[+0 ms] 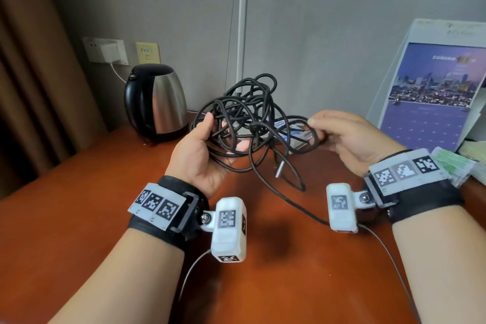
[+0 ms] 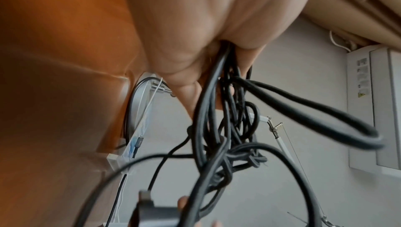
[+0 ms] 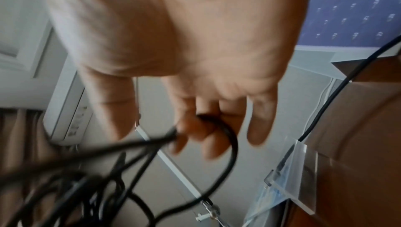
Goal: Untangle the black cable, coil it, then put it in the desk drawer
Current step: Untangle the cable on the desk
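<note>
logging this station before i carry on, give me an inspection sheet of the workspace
surface: brown desk, glossy.
job's things: black cable tangled, held above the desk; plug dangling; drawer not seen.
clutter: kettle, calendar, acrylic stand, papers.
grippers: left hand holds the bundle; right hand pinches one loop.
cables: white charger lead; thin wrist-camera wires.
surroundings: grey wall, wall sockets, curtain.

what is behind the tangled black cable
Behind the black cable, held up by the left hand and right hand, lies a clear stand with a blue card on the desk. The loops cover much of it; its print is unreadable.
</note>
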`<state>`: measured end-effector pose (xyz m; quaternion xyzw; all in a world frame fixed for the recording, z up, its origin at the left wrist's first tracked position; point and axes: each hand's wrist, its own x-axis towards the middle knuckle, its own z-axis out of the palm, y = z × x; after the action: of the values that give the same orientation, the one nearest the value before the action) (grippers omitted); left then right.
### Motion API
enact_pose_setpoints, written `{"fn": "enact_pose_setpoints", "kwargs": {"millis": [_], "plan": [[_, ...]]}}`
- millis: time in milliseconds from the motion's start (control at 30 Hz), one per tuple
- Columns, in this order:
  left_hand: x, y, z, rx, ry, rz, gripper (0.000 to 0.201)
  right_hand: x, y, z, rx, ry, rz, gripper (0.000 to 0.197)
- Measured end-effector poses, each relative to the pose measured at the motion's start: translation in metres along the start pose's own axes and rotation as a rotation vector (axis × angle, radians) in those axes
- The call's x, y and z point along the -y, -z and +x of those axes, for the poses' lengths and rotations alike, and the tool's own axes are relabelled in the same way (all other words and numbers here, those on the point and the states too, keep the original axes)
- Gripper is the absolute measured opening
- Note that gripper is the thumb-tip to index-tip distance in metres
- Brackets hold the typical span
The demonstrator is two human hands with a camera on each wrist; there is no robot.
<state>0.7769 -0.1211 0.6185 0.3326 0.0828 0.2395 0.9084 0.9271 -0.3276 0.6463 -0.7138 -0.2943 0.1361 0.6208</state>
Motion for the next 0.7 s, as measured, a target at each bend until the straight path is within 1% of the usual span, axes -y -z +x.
{"fn": "enact_pose_setpoints", "kwargs": {"millis": [33, 67, 100, 200, 233, 300, 367, 400, 433, 500, 600, 667, 700], "plan": [[0.000, 0.001, 0.000, -0.008, 0.002, 0.001, 0.035, 0.002, 0.001, -0.002, 0.042, -0.022, 0.058, 0.026], [0.001, 0.001, 0.001, -0.013, 0.001, 0.005, 0.035, 0.004, 0.002, -0.003, 0.035, -0.040, 0.083, 0.030], [0.001, 0.001, 0.001, -0.025, 0.002, 0.007, 0.036, 0.004, 0.003, -0.002, -0.005, -0.043, 0.094, 0.031], [0.001, 0.001, 0.001, -0.065, -0.004, 0.010, 0.039, 0.006, 0.008, 0.001, -0.160, 0.011, 0.104, 0.029], [-0.001, -0.001, 0.001, -0.082, -0.010, 0.001, 0.039, 0.007, 0.012, 0.002, -0.186, 0.005, 0.159, 0.031], [-0.003, 0.000, 0.002, -0.124, -0.010, -0.036, 0.039, 0.011, 0.024, 0.001, -0.212, -0.045, 0.362, 0.035], [-0.003, 0.000, 0.003, -0.120, 0.000, -0.052, 0.041, 0.013, 0.033, -0.001, -0.231, -0.105, 0.554, 0.041], [-0.001, 0.000, 0.001, -0.109, 0.000, -0.041, 0.042, 0.013, 0.034, -0.001, -0.252, -0.132, 0.597, 0.043], [0.001, 0.000, 0.001, -0.101, -0.003, -0.028, 0.042, 0.013, 0.031, -0.001, -0.274, -0.153, 0.580, 0.044], [0.005, 0.001, 0.002, -0.092, -0.023, -0.002, 0.041, 0.013, 0.022, -0.001, -0.301, -0.175, 0.407, 0.043], [0.006, 0.001, 0.003, -0.086, -0.034, 0.014, 0.029, 0.015, 0.007, -0.003, -0.305, -0.063, 0.103, 0.032], [0.006, -0.001, 0.001, -0.059, -0.022, 0.004, 0.021, 0.016, 0.002, -0.002, -0.258, 0.032, -0.139, 0.022], [0.007, -0.001, 0.001, -0.043, -0.014, 0.009, 0.019, 0.016, 0.001, -0.001, -0.230, 0.067, -0.285, 0.013]]}}
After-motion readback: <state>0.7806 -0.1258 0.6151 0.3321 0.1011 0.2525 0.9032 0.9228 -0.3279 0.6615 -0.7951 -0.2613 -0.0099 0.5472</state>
